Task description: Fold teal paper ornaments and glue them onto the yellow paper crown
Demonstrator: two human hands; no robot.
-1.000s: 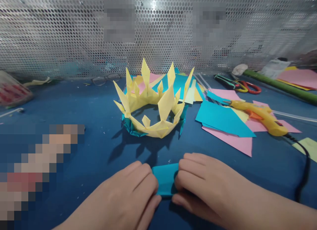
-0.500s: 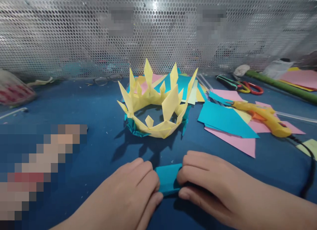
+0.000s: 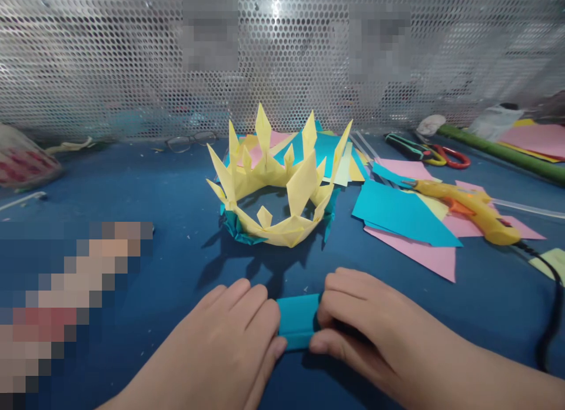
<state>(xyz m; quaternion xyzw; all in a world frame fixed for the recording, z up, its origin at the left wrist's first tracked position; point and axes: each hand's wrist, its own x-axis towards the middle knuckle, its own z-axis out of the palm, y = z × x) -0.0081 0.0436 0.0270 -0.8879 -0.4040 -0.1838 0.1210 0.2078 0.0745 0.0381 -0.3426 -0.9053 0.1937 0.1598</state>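
Note:
A small strip of folded blue paper [image 3: 298, 316] lies near the table's front edge, held at both ends. My left hand [image 3: 241, 333] is closed on its left end, thumb at the near edge. On the right end, my right hand [image 3: 353, 322] pinches it between thumb and curled fingers. A fold runs along the strip's near side; its ends are hidden under my fingers. Just beyond my hands stands a yellow paper crown [image 3: 291, 230] with tall pointed tips and crumpled blue paper [image 3: 238, 227] around its lower sides.
Blue paper sheets [image 3: 397, 213] and a pink sheet [image 3: 424, 254] lie at right beside a yellow glue gun [image 3: 468, 207] with a black cord. Behind are red-handled scissors [image 3: 457, 157], a cutter [image 3: 404, 146], a green stick [image 3: 503, 153] and glasses [image 3: 179, 143]. A perforated metal panel [image 3: 282, 57] closes the back.
My right thumb has shifted left along the strip's near edge, and a folded lip now shows more plainly there. My left hand has moved slightly left.

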